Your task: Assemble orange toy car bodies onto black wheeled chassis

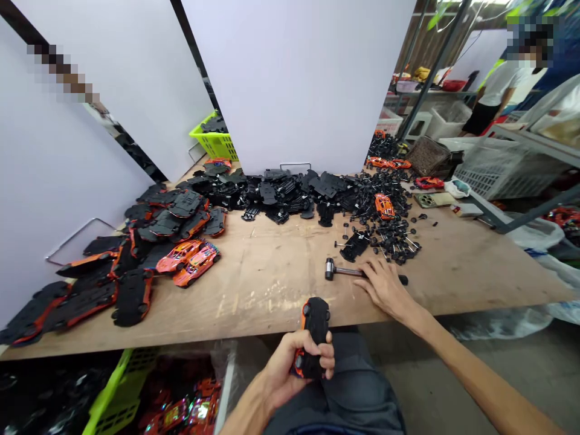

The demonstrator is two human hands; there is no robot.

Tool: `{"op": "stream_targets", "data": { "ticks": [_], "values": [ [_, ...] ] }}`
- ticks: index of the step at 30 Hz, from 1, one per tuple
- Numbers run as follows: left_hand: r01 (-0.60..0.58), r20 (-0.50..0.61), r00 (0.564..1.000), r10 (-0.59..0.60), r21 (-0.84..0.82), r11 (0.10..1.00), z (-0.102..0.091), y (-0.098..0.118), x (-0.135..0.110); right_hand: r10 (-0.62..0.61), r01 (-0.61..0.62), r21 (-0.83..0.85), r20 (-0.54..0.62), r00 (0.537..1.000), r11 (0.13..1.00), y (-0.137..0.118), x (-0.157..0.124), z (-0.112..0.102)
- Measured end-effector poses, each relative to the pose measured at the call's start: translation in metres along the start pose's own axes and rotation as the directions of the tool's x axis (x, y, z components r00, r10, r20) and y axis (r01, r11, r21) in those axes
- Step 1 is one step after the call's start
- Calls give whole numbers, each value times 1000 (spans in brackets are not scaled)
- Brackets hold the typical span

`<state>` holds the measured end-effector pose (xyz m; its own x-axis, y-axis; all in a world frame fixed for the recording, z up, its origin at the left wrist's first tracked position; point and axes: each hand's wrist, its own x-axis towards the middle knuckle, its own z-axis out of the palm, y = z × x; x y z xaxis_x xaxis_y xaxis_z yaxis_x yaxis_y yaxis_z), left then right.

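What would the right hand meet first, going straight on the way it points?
Probably the hammer: its handle runs under the right hand. Past it, a black chassis lies near that line, though depth is unclear.

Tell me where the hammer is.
In the head view, the hammer lies on the table right of centre, its handle partly beneath the right hand, near a black car base.

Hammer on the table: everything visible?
The hammer has a double-ended head, black at both ends with a shiny, metal-looking middle, and a slim metallic shaft ending in a black grip. It lies on the wooden table, head toward the left, handle toward the right. The right hand lies over the handle, hiding part; whether it grips is unclear.
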<state>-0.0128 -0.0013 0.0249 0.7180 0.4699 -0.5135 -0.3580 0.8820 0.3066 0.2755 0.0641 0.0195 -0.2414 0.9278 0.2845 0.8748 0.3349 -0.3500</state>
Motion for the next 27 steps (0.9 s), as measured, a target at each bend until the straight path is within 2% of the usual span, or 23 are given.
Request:
{"op": "stream_targets", "data": {
  "ticks": [1,3,6,8,9,11,13,14,15,18,20,22,25,27],
  "values": [
    [68,55,997,-60,-168,983,-2,-3,4,-35,36,-35,24,999,999,4,0,2],
    [140,101,989,-109,-382,913,-7,-9,13,-70,70,3,76,995,998,0,-2,2],
    [147,92,989,-116,-505,850,-15,-15,21,-94,48,215,207,974,975,-22,-11,-11],
    [151,102,988,-114,-532,833,-18,-15,22,-178,68,352,289,941,933,-38,-16,-23],
    [154,110,988,-112,-542,826,-19,-15,21,-221,92,400,291,931,912,-44,-18,-29],
    [164,128,986,-111,-557,814,-19,-13,20,-240,130,449,198,950,884,-52,-20,-35],
    [175,140,983,-115,-564,807,-18,-11,19,-187,139,461,58,981,876,-56,-21,-34],
    [183,146,982,-121,-564,805,-17,-10,19,-176,142,459,31,984,877,-57,-22,-31],
    [192,154,980,-126,-563,804,-17,-10,19,-185,144,447,48,982,883,-56,-23,-28],
    [209,181,975,-127,-563,800,-18,-9,19,-214,125,384,198,957,915,-53,-29,-20],
    [211,197,973,-118,-565,798,-19,-9,19,-146,76,390,153,977,918,-51,-34,-20],
    [213,207,972,-113,-566,796,-19,-9,19,-141,81,424,111,984,902,-48,-40,-23],
    [224,215,969,-119,-575,787,-20,-9,19,-235,150,372,194,952,916,-46,-42,-27],
    [229,212,969,-126,-583,779,-20,-8,19,-185,116,358,165,969,927,-48,-37,-26]
  ]
}}
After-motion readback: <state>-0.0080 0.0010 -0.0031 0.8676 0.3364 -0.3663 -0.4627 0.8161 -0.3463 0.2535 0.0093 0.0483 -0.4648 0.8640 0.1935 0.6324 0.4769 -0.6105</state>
